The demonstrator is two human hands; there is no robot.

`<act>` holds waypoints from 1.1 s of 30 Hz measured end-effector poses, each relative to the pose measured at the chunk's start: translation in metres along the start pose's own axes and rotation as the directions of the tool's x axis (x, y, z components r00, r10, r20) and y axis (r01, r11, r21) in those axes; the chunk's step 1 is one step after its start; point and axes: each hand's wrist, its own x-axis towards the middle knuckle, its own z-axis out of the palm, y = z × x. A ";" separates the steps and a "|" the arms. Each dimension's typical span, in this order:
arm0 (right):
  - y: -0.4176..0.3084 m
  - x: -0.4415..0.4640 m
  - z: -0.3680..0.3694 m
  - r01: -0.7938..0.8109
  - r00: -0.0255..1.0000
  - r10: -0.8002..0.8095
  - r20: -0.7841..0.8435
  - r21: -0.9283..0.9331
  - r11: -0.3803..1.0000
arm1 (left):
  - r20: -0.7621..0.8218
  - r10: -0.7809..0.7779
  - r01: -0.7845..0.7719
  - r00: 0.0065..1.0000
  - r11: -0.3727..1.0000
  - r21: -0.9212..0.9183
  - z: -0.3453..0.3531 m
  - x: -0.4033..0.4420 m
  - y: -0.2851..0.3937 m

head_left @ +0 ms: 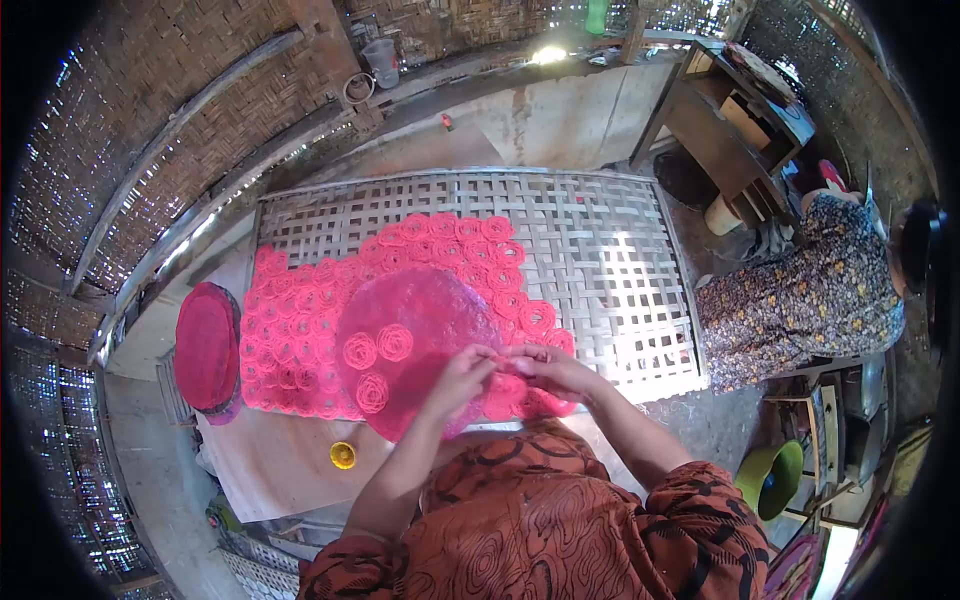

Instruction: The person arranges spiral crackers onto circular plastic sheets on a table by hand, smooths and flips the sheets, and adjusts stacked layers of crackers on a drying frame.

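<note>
My left hand point(470, 376) and my right hand point(551, 371) meet over the right rim of a round pink sheet point(430, 315). The fingers of both are closed in a pinch on a small pink stringy piece point(505, 363), mostly hidden by the fingertips. Three coiled pink rosettes point(373, 393) lie on the left part of the round sheet. Around and partly beneath it, many similar rosettes point(295, 330) are laid close together in rows on a woven bamboo rack point(590, 250).
A stack of round dark-pink sheets point(207, 347) stands left of the rack. On the board point(270, 465) near me sits a small yellow fluted cup point(343, 455). Another person in a flowered garment point(810, 290) bends at the right, near a green bucket point(770, 475) and a wooden cabinet point(715, 130).
</note>
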 end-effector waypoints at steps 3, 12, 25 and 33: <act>0.011 0.007 -0.032 -0.051 0.993 0.033 -0.113 -0.159 0.986 | -0.047 -0.063 0.068 0.997 0.991 0.114 -0.008 0.020 -0.028; 0.009 0.036 -0.141 0.261 0.790 -0.355 -0.499 -0.250 0.933 | -0.098 0.572 0.160 0.814 -0.059 0.985 -0.124 0.012 -0.025; 0.024 0.107 -0.046 0.155 0.781 -0.624 0.027 -0.976 0.152 | -0.355 0.765 0.097 0.537 0.363 0.927 -0.169 -0.042 -0.003; 0.118 0.226 0.114 0.567 0.629 -0.378 0.680 -0.733 -0.375 | -0.269 0.647 0.245 0.713 0.129 0.961 -0.201 -0.051 -0.024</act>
